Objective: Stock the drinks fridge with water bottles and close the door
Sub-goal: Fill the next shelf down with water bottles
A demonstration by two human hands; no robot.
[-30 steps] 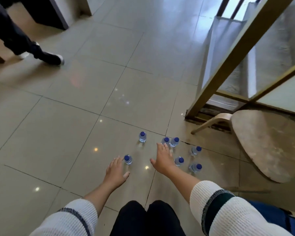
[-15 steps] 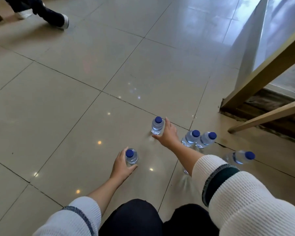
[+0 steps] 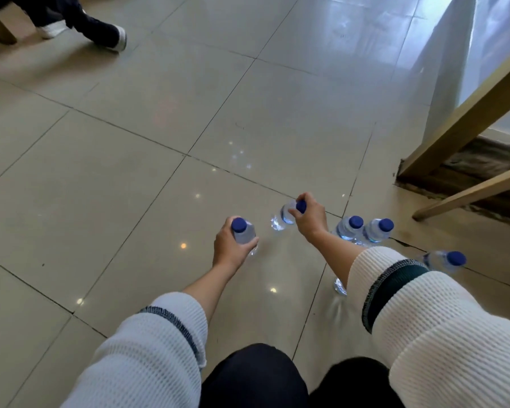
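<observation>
We are only starting: left hand (image 3: 229, 248) grips one bottle (image 3: 245, 236), right hand (image 3: 309, 217) pinches another (image 3: 283, 218), spares (image 3: 362, 229) wait, no fridge visible.

We see glossy floor tiles (image 3: 130, 178), clear plastic bottles (image 3: 348, 228), ribbed knit sleeves (image 3: 442, 313), and matt wooden legs (image 3: 465, 116) at right.

The glossy tiled floor (image 3: 130, 178) carries two touching water bottles (image 3: 362, 229), another bottle (image 3: 445, 260) and wooden legs (image 3: 465, 192).
</observation>
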